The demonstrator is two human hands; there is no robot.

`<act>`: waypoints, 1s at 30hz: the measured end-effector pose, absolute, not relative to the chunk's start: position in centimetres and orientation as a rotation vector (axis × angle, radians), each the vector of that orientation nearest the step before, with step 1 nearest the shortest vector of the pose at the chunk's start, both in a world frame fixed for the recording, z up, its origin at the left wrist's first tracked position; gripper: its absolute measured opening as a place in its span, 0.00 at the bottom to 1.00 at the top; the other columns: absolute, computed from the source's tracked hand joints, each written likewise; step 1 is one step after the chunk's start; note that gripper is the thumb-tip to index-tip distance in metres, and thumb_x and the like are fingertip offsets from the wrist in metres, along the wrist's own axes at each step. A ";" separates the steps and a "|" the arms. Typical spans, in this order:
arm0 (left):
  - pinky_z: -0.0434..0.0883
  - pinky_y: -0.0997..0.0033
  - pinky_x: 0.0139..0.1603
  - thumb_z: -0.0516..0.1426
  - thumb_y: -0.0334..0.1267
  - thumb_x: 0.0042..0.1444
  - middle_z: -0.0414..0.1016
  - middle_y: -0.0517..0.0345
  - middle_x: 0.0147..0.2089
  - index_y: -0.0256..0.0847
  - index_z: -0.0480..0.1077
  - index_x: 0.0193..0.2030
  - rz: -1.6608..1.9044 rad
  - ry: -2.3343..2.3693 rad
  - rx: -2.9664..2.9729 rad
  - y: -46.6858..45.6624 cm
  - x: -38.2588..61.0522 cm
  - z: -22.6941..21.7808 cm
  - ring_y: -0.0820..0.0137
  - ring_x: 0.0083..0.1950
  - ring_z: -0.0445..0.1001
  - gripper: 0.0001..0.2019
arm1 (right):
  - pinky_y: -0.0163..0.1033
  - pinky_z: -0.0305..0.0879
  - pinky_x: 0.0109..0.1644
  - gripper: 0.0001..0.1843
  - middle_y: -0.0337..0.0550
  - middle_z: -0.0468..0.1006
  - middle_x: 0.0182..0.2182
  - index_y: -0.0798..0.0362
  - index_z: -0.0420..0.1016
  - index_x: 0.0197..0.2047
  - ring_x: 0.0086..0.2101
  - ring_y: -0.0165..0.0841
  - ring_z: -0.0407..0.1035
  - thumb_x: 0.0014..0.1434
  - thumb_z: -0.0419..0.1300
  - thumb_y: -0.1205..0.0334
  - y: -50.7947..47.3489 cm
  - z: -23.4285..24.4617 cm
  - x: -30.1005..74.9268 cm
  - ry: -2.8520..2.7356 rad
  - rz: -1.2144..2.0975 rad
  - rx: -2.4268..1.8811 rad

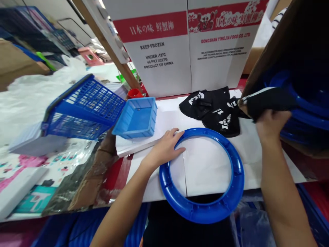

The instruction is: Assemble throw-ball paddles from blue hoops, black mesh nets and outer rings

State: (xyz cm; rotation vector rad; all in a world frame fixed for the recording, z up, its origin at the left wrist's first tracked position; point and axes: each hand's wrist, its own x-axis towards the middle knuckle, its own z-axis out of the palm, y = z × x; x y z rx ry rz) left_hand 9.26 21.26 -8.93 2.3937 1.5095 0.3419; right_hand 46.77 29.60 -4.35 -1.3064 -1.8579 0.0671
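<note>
L hand [166,148] lies flat, fingers spread, on the blue ring [205,210] rim under it (prob. light, stiff, slick plastic; grip the rim), R hand [271,124] alongside fisted round limp black cloth [269,100].

Inspector: State of the bench [169,116]?

Clerk: It is covered with white sheets. A blue ring [203,211] lies flat on it, with its near edge overhanging the front.

Inspector: Further back?

Clerk: Black printed cloths [213,109] are heaped just behind the ring. A light blue tray [137,118] sits to the left. Two white cartons [159,51] stand at the rear.
</note>
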 end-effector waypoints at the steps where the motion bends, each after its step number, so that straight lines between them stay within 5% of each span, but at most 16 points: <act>1: 0.67 0.39 0.70 0.63 0.44 0.62 0.59 0.36 0.74 0.39 0.60 0.73 0.307 1.544 2.406 20.9 9.3 -8.6 0.43 0.73 0.63 0.35 | 0.50 0.71 0.46 0.21 0.49 0.79 0.38 0.50 0.79 0.45 0.46 0.48 0.75 0.75 0.50 0.47 29.3 -4.1 46.7 -1.842 0.078 -1.271; 3: 0.66 0.38 0.71 0.64 0.44 0.62 0.55 0.34 0.77 0.39 0.59 0.74 0.332 1.563 2.459 20.0 9.4 -7.4 0.41 0.76 0.58 0.36 | 0.50 0.71 0.44 0.23 0.50 0.77 0.39 0.50 0.78 0.45 0.46 0.49 0.75 0.76 0.48 0.45 28.5 -3.7 46.5 -1.798 0.089 -1.217; 5: 0.67 0.43 0.70 0.61 0.45 0.66 0.60 0.35 0.74 0.40 0.63 0.70 0.416 1.548 2.509 19.0 9.7 -5.7 0.46 0.75 0.62 0.29 | 0.50 0.71 0.43 0.25 0.51 0.76 0.40 0.50 0.77 0.44 0.48 0.50 0.75 0.76 0.46 0.44 27.7 -3.4 46.4 -1.711 0.067 -1.167; 7: 0.74 0.48 0.62 0.56 0.49 0.70 0.75 0.38 0.60 0.38 0.68 0.62 0.330 1.643 2.450 18.0 10.1 -4.1 0.50 0.63 0.76 0.21 | 0.51 0.71 0.44 0.26 0.51 0.75 0.41 0.50 0.76 0.44 0.49 0.50 0.74 0.77 0.44 0.43 27.0 -3.3 46.3 -1.536 -0.049 -1.114; 9: 0.77 0.52 0.50 0.53 0.56 0.71 0.81 0.41 0.45 0.35 0.69 0.57 0.050 1.844 2.312 17.2 10.3 -3.1 0.49 0.48 0.82 0.24 | 0.52 0.69 0.47 0.26 0.50 0.74 0.39 0.50 0.75 0.42 0.48 0.48 0.73 0.77 0.43 0.44 26.5 -3.4 45.8 -1.290 -0.260 -1.049; 11: 0.76 0.54 0.44 0.53 0.62 0.69 0.82 0.38 0.42 0.31 0.67 0.59 -0.244 1.988 2.192 16.6 10.4 -2.9 0.45 0.44 0.83 0.31 | 0.51 0.68 0.47 0.26 0.47 0.75 0.35 0.51 0.76 0.39 0.42 0.44 0.74 0.77 0.46 0.44 26.4 -3.8 44.7 -1.240 -0.354 -1.014; 14: 0.75 0.57 0.44 0.55 0.61 0.68 0.82 0.34 0.46 0.29 0.61 0.68 -0.463 1.941 2.126 16.7 10.4 -3.7 0.43 0.48 0.83 0.36 | 0.46 0.70 0.44 0.21 0.44 0.80 0.33 0.51 0.79 0.38 0.37 0.38 0.74 0.73 0.54 0.46 26.2 -4.4 42.4 -1.926 0.133 -0.991; 17: 0.75 0.57 0.48 0.55 0.52 0.71 0.81 0.35 0.52 0.34 0.49 0.77 -0.450 1.874 2.176 17.9 10.6 -4.4 0.45 0.53 0.82 0.36 | 0.43 0.71 0.47 0.18 0.42 0.86 0.40 0.48 0.84 0.44 0.42 0.39 0.77 0.70 0.59 0.45 25.8 -4.6 40.9 -2.579 0.857 -0.818; 19: 0.75 0.57 0.50 0.53 0.47 0.73 0.79 0.35 0.56 0.36 0.46 0.79 -0.351 1.899 2.266 19.0 10.8 -4.9 0.46 0.56 0.81 0.35 | 0.43 0.71 0.49 0.18 0.42 0.86 0.44 0.47 0.85 0.47 0.44 0.40 0.78 0.69 0.59 0.45 25.5 -4.5 40.7 -2.625 0.999 -0.840; 26: 0.76 0.48 0.58 0.56 0.34 0.69 0.72 0.35 0.66 0.36 0.70 0.63 0.280 1.559 2.705 21.1 10.2 -7.4 0.48 0.63 0.75 0.17 | 0.44 0.69 0.43 0.12 0.47 0.82 0.37 0.51 0.82 0.44 0.39 0.41 0.76 0.69 0.60 0.55 25.6 -6.3 39.7 -2.414 0.336 -1.260; 30: 0.73 0.45 0.64 0.56 0.37 0.71 0.73 0.37 0.64 0.39 0.68 0.65 0.681 1.254 2.648 20.5 10.6 -8.3 0.51 0.65 0.74 0.18 | 0.46 0.69 0.44 0.15 0.48 0.80 0.35 0.51 0.82 0.37 0.37 0.41 0.75 0.72 0.55 0.61 24.9 -6.2 38.5 -2.407 0.172 -1.092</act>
